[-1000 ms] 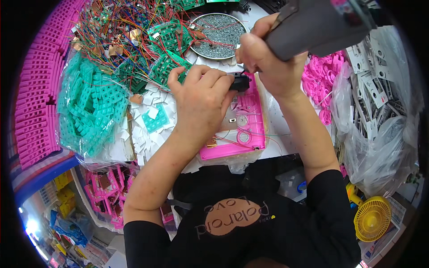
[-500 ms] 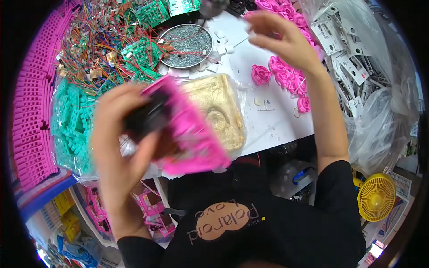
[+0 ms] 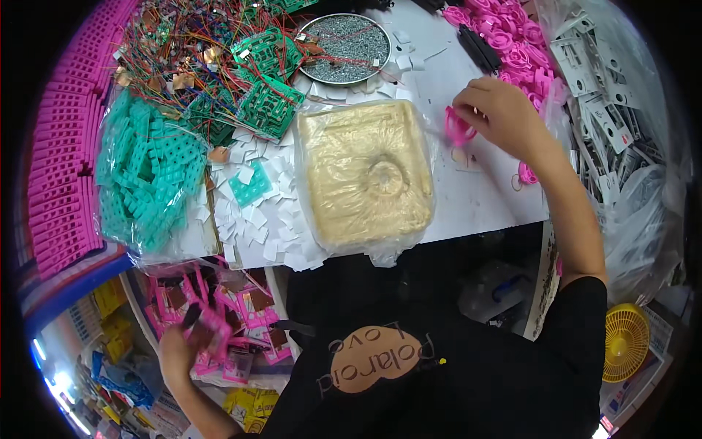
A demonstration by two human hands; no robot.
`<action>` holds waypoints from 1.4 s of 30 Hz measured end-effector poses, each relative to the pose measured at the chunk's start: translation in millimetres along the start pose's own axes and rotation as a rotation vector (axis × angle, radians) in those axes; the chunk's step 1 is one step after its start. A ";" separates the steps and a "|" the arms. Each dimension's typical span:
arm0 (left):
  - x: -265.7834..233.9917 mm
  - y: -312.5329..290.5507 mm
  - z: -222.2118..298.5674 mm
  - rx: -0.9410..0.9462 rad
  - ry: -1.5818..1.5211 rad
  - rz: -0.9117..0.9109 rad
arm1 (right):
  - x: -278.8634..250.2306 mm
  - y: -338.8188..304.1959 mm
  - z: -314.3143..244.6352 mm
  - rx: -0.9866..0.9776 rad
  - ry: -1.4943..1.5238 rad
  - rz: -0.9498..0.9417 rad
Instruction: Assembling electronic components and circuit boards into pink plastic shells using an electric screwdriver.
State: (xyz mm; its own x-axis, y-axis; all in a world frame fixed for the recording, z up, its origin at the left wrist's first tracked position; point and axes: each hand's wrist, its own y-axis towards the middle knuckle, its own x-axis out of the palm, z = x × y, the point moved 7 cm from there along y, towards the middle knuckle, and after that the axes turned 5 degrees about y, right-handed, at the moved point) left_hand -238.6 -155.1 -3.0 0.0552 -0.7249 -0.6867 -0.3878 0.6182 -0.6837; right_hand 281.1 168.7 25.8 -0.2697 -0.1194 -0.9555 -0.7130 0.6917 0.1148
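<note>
Down at the left, my left hand is over a bin below the table, its fingers closed on the edge of a pink plastic casing with a black part. The casing is blurred, among similar pink pieces. My right hand is above the right side of the white tabletop, thumb and fingers pinching a pink ring-shaped plastic part. A heap of pink ring parts lies just beyond that hand. Between the hands, a tan block wrapped in clear plastic, with a round raised spot, rests near the table's front edge.
Green circuit boards with tangled wires fill the back left. Nearby are teal rubber pads, white paper scraps and a round tray of screws. Stacked pink panels stand far left; white plastic parts lie bagged at right.
My left hand has carried the pink casing from above the wrapped block down into the bin at the lower left. My right hand has come nearer and picked up a pink ring part.
</note>
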 end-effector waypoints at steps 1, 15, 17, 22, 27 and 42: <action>-18.2 -5.3 44.7 0.117 -0.101 0.106 | -0.6 0.6 -16.7 0.024 0.154 -0.026; -100.1 -16.0 345.5 1.218 -0.127 0.797 | 52.0 3.2 -98.9 0.061 0.106 0.160; -99.0 -17.4 346.1 1.218 -0.072 0.810 | 51.1 3.2 -100.1 0.062 0.108 0.144; -118.4 -0.9 327.6 1.353 -0.421 0.670 | 50.1 7.4 -103.3 0.077 0.155 0.116; -156.6 35.4 225.6 0.869 -0.576 1.081 | 53.1 -3.3 -93.9 0.199 0.194 0.123; -145.5 62.6 203.9 0.720 -0.100 1.002 | -47.0 -13.5 -69.7 0.184 0.540 0.551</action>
State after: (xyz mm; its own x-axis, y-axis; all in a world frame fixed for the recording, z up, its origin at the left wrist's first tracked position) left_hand -83.4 51.1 3.7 0.1083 0.1711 -0.9793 0.2932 0.9358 0.1959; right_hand 258.3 115.4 88.1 -0.8630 -0.0214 -0.5047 -0.2791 0.8529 0.4412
